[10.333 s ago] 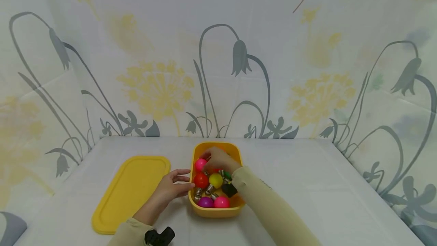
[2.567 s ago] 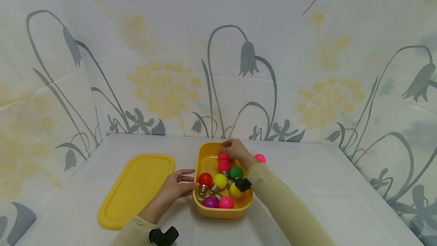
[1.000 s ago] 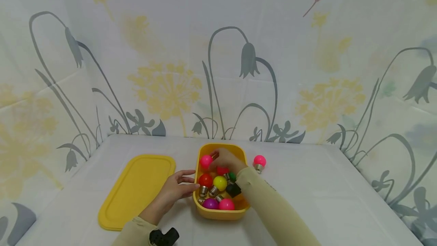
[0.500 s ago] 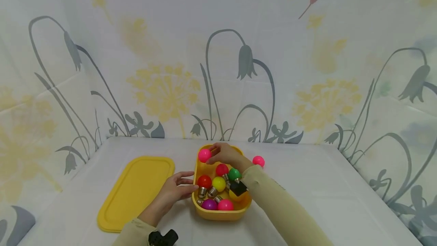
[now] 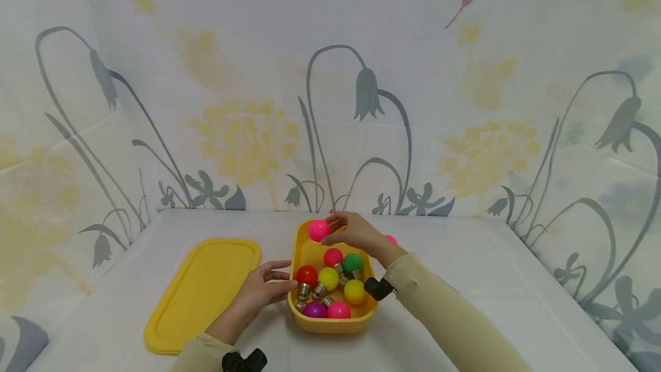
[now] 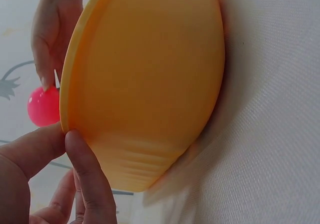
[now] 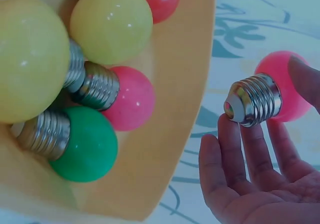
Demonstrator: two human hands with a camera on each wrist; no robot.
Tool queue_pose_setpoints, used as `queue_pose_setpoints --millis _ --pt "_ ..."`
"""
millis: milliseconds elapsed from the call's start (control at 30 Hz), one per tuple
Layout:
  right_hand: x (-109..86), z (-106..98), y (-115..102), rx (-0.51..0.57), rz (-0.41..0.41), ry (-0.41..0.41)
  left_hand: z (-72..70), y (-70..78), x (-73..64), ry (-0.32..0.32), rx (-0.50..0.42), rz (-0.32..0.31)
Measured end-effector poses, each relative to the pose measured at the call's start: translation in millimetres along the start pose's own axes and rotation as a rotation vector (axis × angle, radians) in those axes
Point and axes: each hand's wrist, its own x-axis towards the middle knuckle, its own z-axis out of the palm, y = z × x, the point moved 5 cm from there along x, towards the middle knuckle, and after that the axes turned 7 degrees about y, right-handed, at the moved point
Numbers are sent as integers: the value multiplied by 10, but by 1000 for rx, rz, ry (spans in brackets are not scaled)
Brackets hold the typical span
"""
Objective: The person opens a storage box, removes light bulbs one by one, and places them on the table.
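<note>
A pink light bulb [image 5: 319, 230] with a silver screw base is held by my right hand [image 5: 356, 236] over the far end of the yellow plastic box [image 5: 310, 252]. In the right wrist view, thumb and fingertips pinch this pink bulb [image 7: 287, 86] beside the box wall. My left hand [image 5: 260, 291] steadies the box from its left side; the left wrist view shows thumb and finger pinching its rim [image 6: 70, 79]. Inside lie several bulbs: red [image 5: 307, 275], yellow [image 5: 328, 278], green [image 5: 353, 262], purple [image 5: 314, 309] and pink [image 5: 338, 310].
A flat yellow lid [image 5: 201, 294] lies on the white-covered table [image 5: 465, 280], left of the box. Right of the box, another pink bulb [image 5: 391, 239] is mostly hidden behind the right hand. A flower-patterned cloth [image 5: 330, 102] hangs behind the table.
Since about a second ago, my right hand has raised the pink bulb from inside the box and shifted slightly right. The left hand stays at the box. Earlier, another pink bulb appeared on the table.
</note>
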Motion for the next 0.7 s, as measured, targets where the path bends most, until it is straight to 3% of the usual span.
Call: queue_pose_setpoints --millis 700 --pt "-352 -320 187 -11 13 116 -20 2 -10 5 -8 17"
